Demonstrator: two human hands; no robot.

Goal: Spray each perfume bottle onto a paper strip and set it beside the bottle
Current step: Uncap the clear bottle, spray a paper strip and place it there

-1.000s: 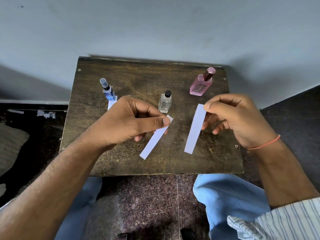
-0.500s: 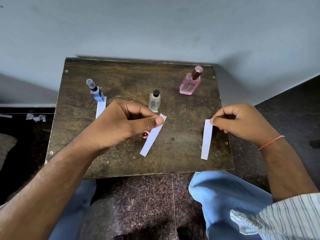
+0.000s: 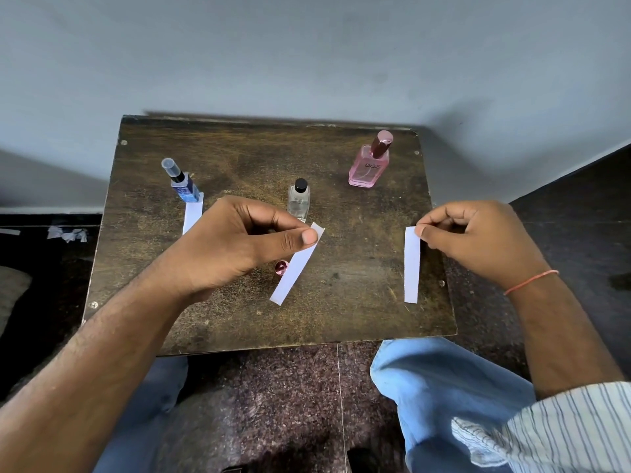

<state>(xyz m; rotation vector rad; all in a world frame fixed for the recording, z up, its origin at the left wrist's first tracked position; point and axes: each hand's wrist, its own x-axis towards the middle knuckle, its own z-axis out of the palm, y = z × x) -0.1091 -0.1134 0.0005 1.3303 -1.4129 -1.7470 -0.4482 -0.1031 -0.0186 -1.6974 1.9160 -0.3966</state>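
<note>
Closest to the front edge, both hands are pinching paper. The left hand (image 3: 239, 247) grips a strip (image 3: 296, 266) mid-bench, and the right hand (image 3: 478, 240) has carried its strip (image 3: 411, 266) out toward the right edge, so I'd guess they've just been split, one per unsprayed bottle. Further back on the scuffed wooden bench (image 3: 341, 312), the blue bottle (image 3: 186, 189) already has its strip (image 3: 192, 213). The clear bottle (image 3: 299, 201) and pink bottle (image 3: 369, 163) don't. Plain grey wall behind.

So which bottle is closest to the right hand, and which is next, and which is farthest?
From the right hand:
1. Pink bottle, up by the wall, on the right side.
2. Clear bottle, middle of the table.
3. Blue bottle, far left.
</note>
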